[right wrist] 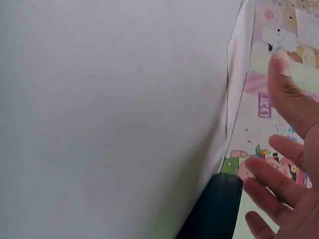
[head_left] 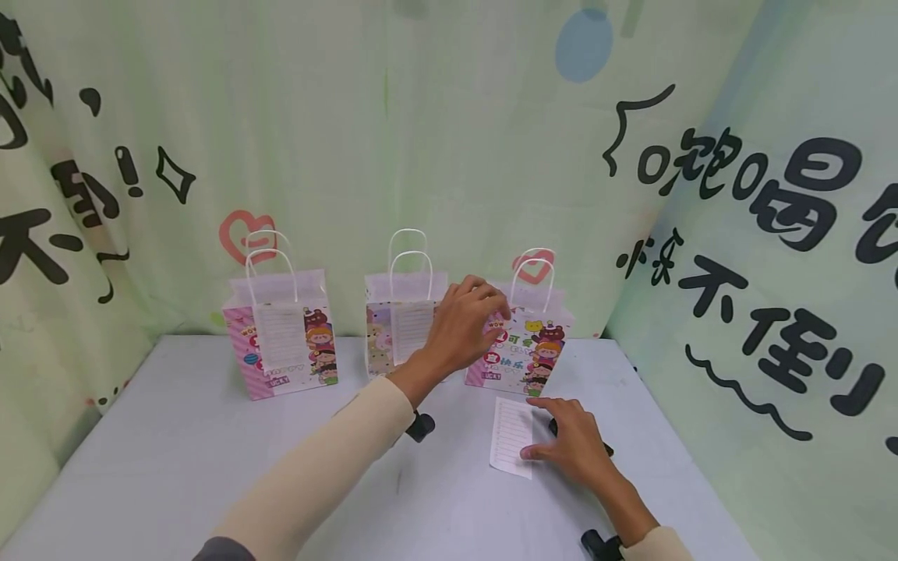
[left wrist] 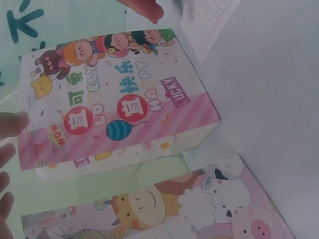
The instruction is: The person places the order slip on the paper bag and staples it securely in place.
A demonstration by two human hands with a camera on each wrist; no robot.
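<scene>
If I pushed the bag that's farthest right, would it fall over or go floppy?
The bag might tip if pushed near the top, because its side looks narrower than its front. It's probably fairly stiff, since its front looks flat. Its handles would likely bend easily, as they look thin.

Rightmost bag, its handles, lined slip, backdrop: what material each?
Rightmost bag: probably printed paper or thin card, fairly smooth; crisp edges, flat faces.
Handles: white cord, paper or plastic, can't tell; they arch unsupported.
Lined slip: likely matte paper; thin sheet, no glare.
Backdrop: probably matte printed cloth; soft vertical folds.
</scene>
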